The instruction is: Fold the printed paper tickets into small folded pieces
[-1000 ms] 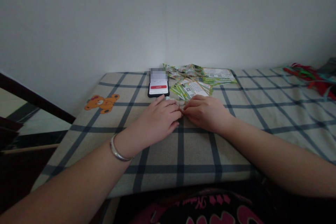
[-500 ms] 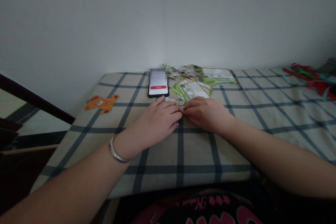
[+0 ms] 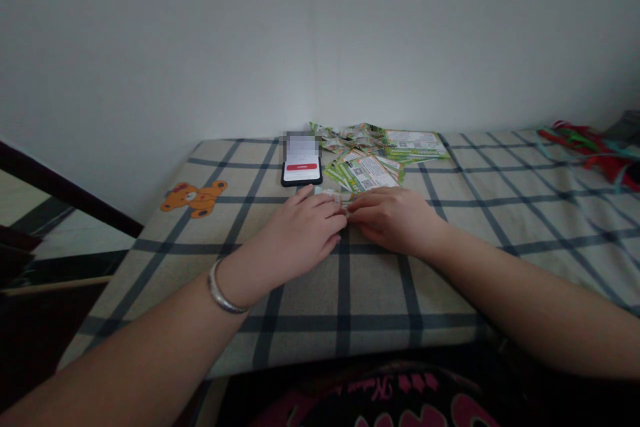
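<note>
My left hand, with a silver bangle on its wrist, and my right hand meet fingertip to fingertip on a checked cloth. Both pinch a small green and white paper packet, of which only the far edge shows beyond my fingers. Just behind it lies a fanned stack of similar green packets. More of these packets are heaped further back near the wall.
A black phone with a lit screen lies left of the packets. An orange bear is printed on the cloth. Red and green strips lie at the far right. The cloth's left edge drops off beside a dark rail.
</note>
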`<act>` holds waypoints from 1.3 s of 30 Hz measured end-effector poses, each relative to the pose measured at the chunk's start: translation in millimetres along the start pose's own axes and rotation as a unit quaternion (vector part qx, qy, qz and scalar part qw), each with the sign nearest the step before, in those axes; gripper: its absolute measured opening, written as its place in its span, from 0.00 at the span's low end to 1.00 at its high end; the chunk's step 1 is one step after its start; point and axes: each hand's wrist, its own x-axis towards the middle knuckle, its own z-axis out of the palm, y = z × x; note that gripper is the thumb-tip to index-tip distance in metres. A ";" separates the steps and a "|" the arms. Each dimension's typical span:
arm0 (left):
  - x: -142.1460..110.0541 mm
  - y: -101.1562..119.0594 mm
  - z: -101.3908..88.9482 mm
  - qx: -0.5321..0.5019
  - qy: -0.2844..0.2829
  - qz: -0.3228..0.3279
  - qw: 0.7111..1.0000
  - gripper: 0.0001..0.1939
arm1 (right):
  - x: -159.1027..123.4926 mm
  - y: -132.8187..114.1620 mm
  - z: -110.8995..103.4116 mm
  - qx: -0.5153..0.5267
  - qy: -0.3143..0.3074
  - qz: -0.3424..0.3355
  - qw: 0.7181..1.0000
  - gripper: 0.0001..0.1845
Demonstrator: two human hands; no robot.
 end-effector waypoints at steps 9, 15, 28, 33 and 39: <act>2.5 3.6 -2.5 0.011 -0.012 0.002 1.000 0.10 | 3.2 -1.1 -2.1 -0.033 0.013 -0.001 0.999 0.11; 2.5 3.2 -3.7 0.005 -0.018 0.005 1.000 0.11 | 3.9 -2.8 -2.8 -0.068 -0.001 0.038 0.997 0.11; 1.4 2.8 -5.5 -0.020 -0.038 -0.007 0.999 0.15 | 0.5 6.0 -4.2 -0.066 0.003 0.073 0.995 0.10; 0.4 1.5 -2.3 -0.027 -0.028 -0.001 0.999 0.16 | -0.1 8.8 -5.2 -0.063 -0.009 0.081 0.995 0.12; -1.2 2.1 -1.8 -0.038 -0.030 -0.009 0.999 0.17 | 0.0 7.8 -8.0 -0.078 -0.017 0.101 0.992 0.13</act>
